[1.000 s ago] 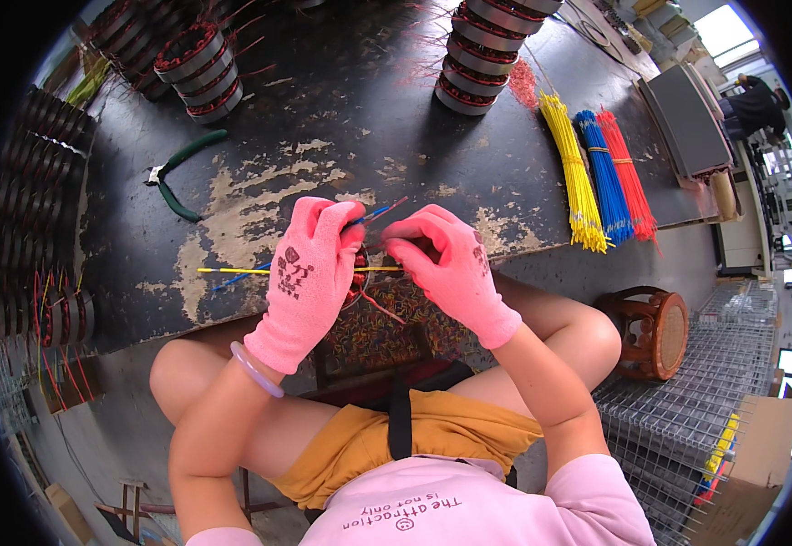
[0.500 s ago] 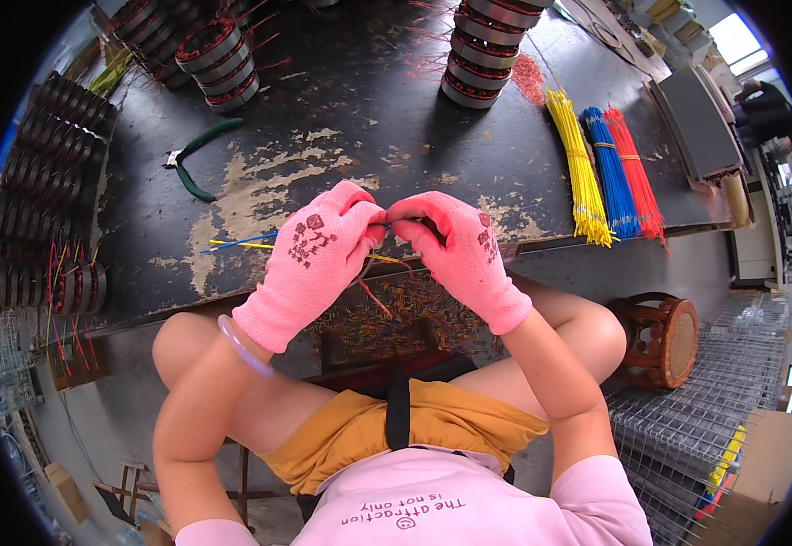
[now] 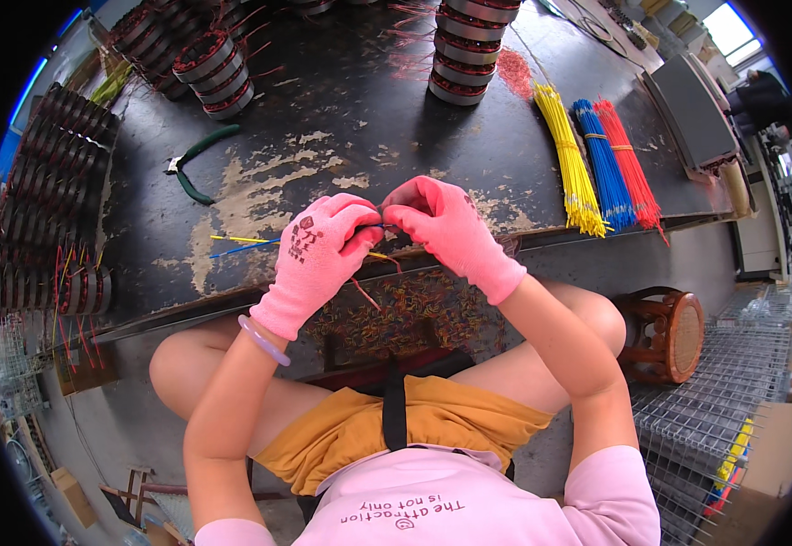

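Note:
Both my hands wear pink gloves and meet just above the table's front edge. My left hand (image 3: 323,246) is closed, with a blue wire (image 3: 248,248) and a yellow wire (image 3: 230,238) running in under it from the left. My right hand (image 3: 446,223) pinches at a thin dark wire end between the two sets of fingertips; the fingers hide most of it. Below my left fingers a thin reddish wire (image 3: 365,294) hangs down, and a short yellow-and-red piece pokes out beside it.
Green-handled cutters (image 3: 198,164) lie open at left. Bundles of yellow (image 3: 571,168), blue (image 3: 607,168) and red wires (image 3: 631,164) lie at right. Ring-shaped motor cores stand stacked at the back (image 3: 464,55) and left (image 3: 45,200). A wooden stool (image 3: 660,337) stands by my right knee.
My hands stay together; the right has turned and curled its fingers more at the left fingertips. The blue and yellow wire ends at left have crossed over. The view has shifted slightly.

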The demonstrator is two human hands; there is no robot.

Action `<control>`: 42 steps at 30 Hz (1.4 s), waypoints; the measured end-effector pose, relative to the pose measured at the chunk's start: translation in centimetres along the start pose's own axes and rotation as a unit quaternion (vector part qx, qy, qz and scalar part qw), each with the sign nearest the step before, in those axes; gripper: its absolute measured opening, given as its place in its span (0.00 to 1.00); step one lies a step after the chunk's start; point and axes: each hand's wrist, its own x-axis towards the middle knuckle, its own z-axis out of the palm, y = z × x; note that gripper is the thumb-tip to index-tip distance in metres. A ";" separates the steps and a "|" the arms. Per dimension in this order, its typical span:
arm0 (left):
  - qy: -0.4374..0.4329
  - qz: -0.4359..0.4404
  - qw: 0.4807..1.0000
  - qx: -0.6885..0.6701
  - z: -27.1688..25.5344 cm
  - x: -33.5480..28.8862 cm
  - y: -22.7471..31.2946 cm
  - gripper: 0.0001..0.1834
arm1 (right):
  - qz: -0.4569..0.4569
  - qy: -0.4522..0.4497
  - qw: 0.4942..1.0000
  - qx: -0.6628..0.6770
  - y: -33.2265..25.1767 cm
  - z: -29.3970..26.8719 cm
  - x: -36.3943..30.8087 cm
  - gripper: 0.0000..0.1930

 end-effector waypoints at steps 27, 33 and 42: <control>0.001 -0.005 0.999 -0.045 -0.2 0.1 -0.1 0.05 | -0.235 -0.011 0.903 -0.359 -0.2 -0.5 -1.0 0.10; -0.005 -0.002 0.999 -0.043 -0.1 0.2 0.0 0.05 | 0.202 -0.064 0.974 0.080 -0.2 -0.2 -0.1 0.11; -0.003 0.002 0.999 -0.046 0.0 0.0 -0.3 0.06 | 0.108 -0.090 0.984 -0.114 0.1 -0.3 -1.2 0.10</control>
